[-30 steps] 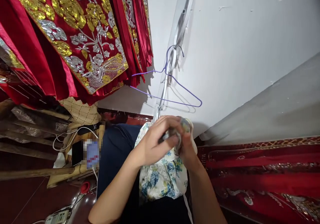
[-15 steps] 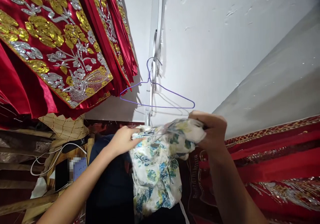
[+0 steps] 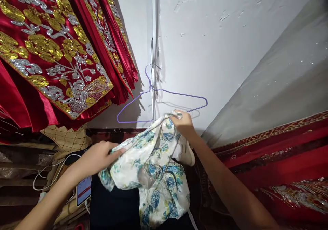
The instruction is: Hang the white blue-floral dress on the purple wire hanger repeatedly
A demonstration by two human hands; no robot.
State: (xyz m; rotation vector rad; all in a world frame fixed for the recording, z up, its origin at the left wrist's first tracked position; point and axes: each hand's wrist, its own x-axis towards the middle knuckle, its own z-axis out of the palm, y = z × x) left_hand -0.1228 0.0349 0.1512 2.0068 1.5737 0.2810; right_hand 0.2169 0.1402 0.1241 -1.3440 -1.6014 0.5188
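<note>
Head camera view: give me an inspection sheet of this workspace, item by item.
Surface: dark fabric lies under the work.
Job's things: floral garment, spread between both hands; purple wire hanger hangs bare on the wall just above it.
Clutter: phone and woven tan item at left.
Grippers: left hand grips the garment's left edge; right hand pinches its top near the hanger.
Cables: white cable loops beside the phone.
Surroundings: white wall; red embroidered cloths hang upper left.

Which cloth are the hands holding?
The white cloth with blue flowers: left hand and right hand both grip it. The red gold-patterned cloths at upper left and the red cloth at right go untouched.
</note>
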